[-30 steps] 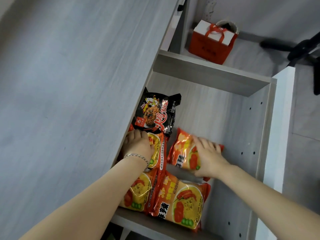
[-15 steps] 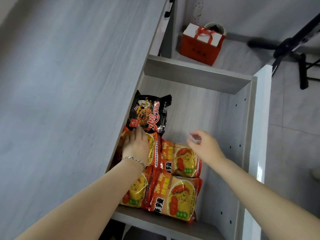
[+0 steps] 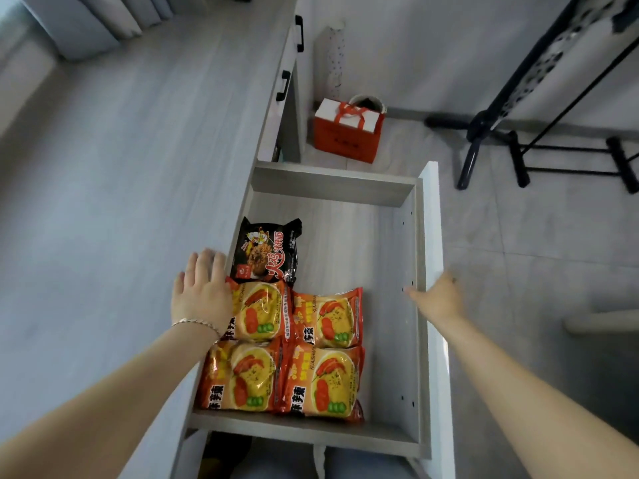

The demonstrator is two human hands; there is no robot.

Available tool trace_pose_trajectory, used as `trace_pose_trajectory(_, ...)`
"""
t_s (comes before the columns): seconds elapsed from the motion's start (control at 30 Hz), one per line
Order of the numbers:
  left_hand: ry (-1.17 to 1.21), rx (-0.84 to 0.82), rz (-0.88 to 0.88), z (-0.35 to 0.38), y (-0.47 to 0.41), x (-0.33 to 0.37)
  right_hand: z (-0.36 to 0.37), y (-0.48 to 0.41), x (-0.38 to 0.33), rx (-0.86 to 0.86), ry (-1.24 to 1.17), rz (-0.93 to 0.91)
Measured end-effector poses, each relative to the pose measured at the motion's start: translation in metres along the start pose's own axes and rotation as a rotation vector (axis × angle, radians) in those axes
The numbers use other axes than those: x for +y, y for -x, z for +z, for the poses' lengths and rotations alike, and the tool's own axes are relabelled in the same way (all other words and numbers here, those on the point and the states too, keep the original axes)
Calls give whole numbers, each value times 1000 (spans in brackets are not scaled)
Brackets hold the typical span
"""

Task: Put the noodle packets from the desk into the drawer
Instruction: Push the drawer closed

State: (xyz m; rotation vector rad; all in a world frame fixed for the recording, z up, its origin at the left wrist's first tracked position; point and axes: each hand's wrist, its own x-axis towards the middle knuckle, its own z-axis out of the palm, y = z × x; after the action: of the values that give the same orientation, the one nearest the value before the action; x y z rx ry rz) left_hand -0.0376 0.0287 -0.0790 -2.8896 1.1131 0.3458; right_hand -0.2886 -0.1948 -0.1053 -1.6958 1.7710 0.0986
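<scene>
The grey drawer (image 3: pixel 333 184) stands pulled out beside the desk (image 3: pixel 121 188). Inside lie several orange noodle packets (image 3: pixel 321 378) in two rows, with a black noodle packet (image 3: pixel 265 252) behind them. My left hand (image 3: pixel 202 292) rests flat at the desk's edge, fingers apart, holding nothing. My right hand (image 3: pixel 439 299) sits on the drawer's white front panel (image 3: pixel 432 229), fingers spread over its top edge, gripping nothing that I can see.
An orange gift bag (image 3: pixel 347 131) stands on the floor beyond the drawer. A black stand (image 3: pixel 491 129) with legs spreads over the floor at the right. Black handles (image 3: pixel 284 84) show on the desk's further drawers. The right half of the drawer holds no packets.
My left hand has lifted off the packets to the desk's edge. My right hand has left the packet it placed and moved right to the drawer's front panel.
</scene>
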Motion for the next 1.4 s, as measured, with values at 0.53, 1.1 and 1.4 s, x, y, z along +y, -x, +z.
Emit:
trace_pose_trajectory(0.53,66,-4,17,26,0,-42,76,42,-71,-119,-321,-6)
trace_pose_trajectory(1.1,96,-16,19,29,-1,-44,157,78,-216,-861,-566,59)
trace_pose_trajectory(1.4,25,-165,23,-3,-8,-35,121,81,-211,-728,43,-359)
